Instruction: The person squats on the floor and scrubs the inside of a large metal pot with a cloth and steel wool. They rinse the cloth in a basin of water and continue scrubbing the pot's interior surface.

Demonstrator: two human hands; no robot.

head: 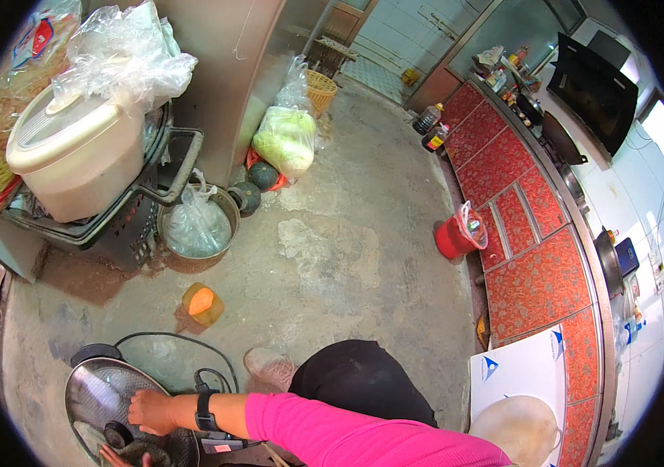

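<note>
A round glass lid (pixel 95 385) with a black knob (pixel 117 434) covers an electric pan, whose black side handle (pixel 96 353) sticks out at the far edge. My right hand (pixel 152 411), in a pink sleeve and a black wristwatch, lies over the lid beside the knob with bent fingers. Whether it grips anything is hidden. At the bottom edge, my left hand (pixel 123 459) is only partly visible. Its fingers and thumb are around a dark, damp-looking cloth (pixel 154 450) against the lid.
A black cord (pixel 192 336) loops across the concrete floor. An orange-brown container (pixel 203 305) stands beyond it. A metal pot (pixel 230 213) holding a plastic bag is near a dark basket (pixel 127 233). Red cabinets (pixel 542 274) line the right, with a red bucket (pixel 454 238) before them.
</note>
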